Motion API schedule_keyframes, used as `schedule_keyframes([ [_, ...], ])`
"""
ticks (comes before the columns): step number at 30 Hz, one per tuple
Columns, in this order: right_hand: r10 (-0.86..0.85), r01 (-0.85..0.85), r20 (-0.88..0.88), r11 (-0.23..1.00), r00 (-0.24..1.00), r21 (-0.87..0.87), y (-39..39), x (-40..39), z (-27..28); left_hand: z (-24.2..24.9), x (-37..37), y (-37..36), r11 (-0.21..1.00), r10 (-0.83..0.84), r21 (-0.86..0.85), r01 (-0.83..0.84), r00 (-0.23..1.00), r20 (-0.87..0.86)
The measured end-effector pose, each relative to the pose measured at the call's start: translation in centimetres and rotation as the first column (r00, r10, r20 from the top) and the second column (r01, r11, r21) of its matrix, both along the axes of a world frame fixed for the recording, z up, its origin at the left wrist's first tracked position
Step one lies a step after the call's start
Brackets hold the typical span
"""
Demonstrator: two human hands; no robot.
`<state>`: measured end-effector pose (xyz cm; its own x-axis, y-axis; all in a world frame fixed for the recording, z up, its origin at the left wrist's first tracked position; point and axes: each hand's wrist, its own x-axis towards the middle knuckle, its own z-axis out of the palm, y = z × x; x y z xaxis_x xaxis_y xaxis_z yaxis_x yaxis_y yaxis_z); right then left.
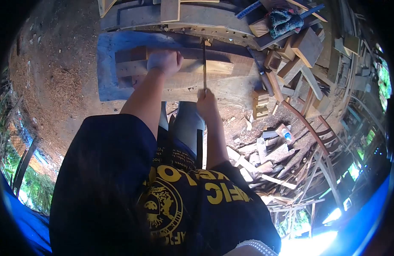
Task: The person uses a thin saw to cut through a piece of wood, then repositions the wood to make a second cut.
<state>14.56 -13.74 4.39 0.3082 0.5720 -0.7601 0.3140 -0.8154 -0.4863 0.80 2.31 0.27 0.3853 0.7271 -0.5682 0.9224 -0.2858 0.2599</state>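
You wear a dark navy T-shirt (pixel 120 187) — short-sleeved, arms bare below. Its front carries yellow lettering (pixel 214 187) and a round yellow emblem (pixel 163 207) — partly unreadable.

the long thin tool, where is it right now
In the head view the long thin tool stands mid-frame, gripped low by the right hand, just right of the left hand pressing the wooden piece.

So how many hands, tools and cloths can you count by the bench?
Hands: 2, the left hand pressing on the wood piece and the right hand gripping the long thin tool
Long thin tools: 1
Cloths: 1, the patterned cloth
Total: 4
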Motion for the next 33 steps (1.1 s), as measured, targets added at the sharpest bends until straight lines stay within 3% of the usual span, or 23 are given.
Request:
schedule_keyframes([
  [5,0.03,-0.029,0.02,0.999,0.999,-0.037,-5.0,0.1,1.9,-0.8,-0.2,-0.1,0.998,0.037,0.047,-0.039,0.998,0.053],
  [10,0.081,-0.081,0.064,0.997,0.995,-0.009,0.0,0.1,-0.2,-1.1,-0.1,-0.5,0.994,0.084,0.061,-0.088,0.995,0.058],
  [14,0.066,-0.072,-0.036,0.977,0.997,-0.198,-4.8,0.9,4.2,-1.7,-0.3,-0.3,0.997,0.018,0.074,-0.02,0.999,0.03],
  [16,-0.019,0.005,-0.073,0.983,0.997,-0.185,-4.4,1.2,4.7,-1.6,-0.2,-0.9,0.993,0.017,0.112,-0.023,0.998,0.058],
  [18,0.127,-0.124,0.012,0.982,0.992,-0.145,-1.4,1.1,2.0,-1.1,-0.1,-0.5,0.994,-0.008,0.106,0.005,1.0,0.03],
  [21,0.09,-0.089,0.011,0.992,0.996,-0.091,2.2,0.3,0.9,-0.7,0.0,-0.2,1.0,0.023,-0.011,-0.023,1.0,-0.001],
  [23,0.084,-0.083,0.089,0.996,0.992,-0.017,-0.3,-0.3,-1.2,-1.3,-0.2,-0.3,1.0,0.02,0.023,-0.02,1.0,-0.004],
  [26,0.089,-0.084,0.066,0.994,0.994,-0.076,-4.1,-0.3,2.6,-1.2,-0.1,0.0,0.998,-0.007,0.069,0.007,1.0,0.004],
  [28,0.009,-0.008,0.011,0.996,1.0,-0.083,-3.8,-0.3,2.5,-0.9,-0.2,-0.1,0.998,-0.024,0.064,0.024,1.0,0.0],
  [31,0.11,-0.114,0.096,0.993,0.989,0.033,0.1,-0.1,-1.9,-0.8,-0.2,-0.2,0.999,-0.001,-0.035,0.002,1.0,0.031],
  [33,0.065,-0.064,0.045,0.998,0.997,-0.016,0.6,-0.2,-1.1,-0.9,-0.3,-0.2,0.997,0.058,0.04,-0.062,0.993,0.104],
])
